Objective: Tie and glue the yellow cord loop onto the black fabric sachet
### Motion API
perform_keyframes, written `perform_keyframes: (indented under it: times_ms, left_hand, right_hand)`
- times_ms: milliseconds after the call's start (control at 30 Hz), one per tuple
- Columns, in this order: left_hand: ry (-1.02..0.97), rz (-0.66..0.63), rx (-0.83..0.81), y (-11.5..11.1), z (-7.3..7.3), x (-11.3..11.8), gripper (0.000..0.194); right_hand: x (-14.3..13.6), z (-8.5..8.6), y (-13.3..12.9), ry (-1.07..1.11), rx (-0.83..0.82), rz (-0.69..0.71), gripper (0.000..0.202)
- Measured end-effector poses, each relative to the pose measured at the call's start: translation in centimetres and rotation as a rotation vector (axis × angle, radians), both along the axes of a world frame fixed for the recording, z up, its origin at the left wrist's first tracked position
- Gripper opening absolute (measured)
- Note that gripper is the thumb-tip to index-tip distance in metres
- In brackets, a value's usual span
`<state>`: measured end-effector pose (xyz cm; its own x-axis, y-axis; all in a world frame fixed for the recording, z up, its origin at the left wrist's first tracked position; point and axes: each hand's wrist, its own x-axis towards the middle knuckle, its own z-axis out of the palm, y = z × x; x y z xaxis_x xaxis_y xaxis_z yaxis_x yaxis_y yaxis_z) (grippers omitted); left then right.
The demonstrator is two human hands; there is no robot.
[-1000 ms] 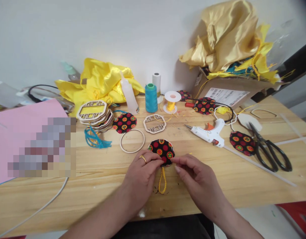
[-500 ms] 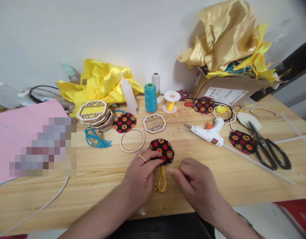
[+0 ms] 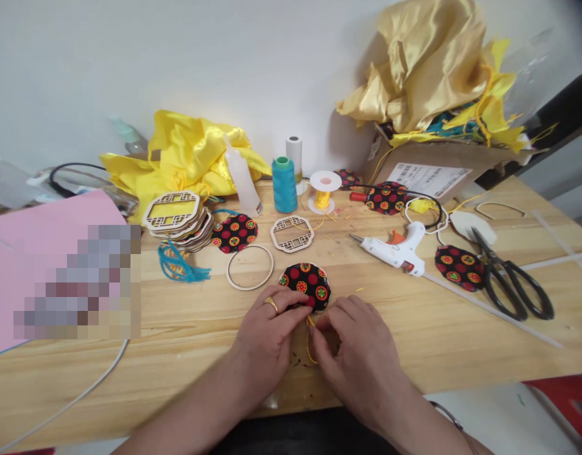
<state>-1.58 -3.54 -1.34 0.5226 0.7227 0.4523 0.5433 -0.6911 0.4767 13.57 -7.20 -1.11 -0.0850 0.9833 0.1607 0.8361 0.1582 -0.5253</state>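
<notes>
A black fabric-covered disc (image 3: pixel 314 283) with red and orange flower prints lies on the table in front of me. My left hand (image 3: pixel 274 322) is closed on its lower left edge, a gold ring on one finger. From the disc's lower edge hangs a yellow cord loop (image 3: pixel 309 344). My right hand (image 3: pixel 350 344) pinches that cord near its top, just below the disc. The fingertips of both hands are almost touching. Above the disc lie a lattice wooden frame (image 3: pixel 292 243) and a thin wooden ring (image 3: pixel 230 273).
On the right are a white glue gun (image 3: pixel 395 251), black scissors (image 3: pixel 509 284) and a cardboard box (image 3: pixel 414 165). Behind stand a blue thread cone (image 3: pixel 284 186) and a yellow thread spool (image 3: pixel 325 182). Stacked frames (image 3: pixel 172 212) and a pink sheet (image 3: pixel 48 240) are on the left.
My right hand has moved left and now pinches the top of the yellow cord loop. My left hand stays on the disc. The view has shifted slightly.
</notes>
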Motion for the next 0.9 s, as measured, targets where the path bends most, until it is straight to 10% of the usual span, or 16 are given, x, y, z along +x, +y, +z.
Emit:
perform_keyframes:
  times_ms: [900]
  left_hand:
    - [0.111, -0.008, 0.105, -0.16, -0.98, -0.29, 0.035]
  right_hand:
    - [-0.33, -0.38, 0.09, -0.122, 0.029, -0.014, 0.011]
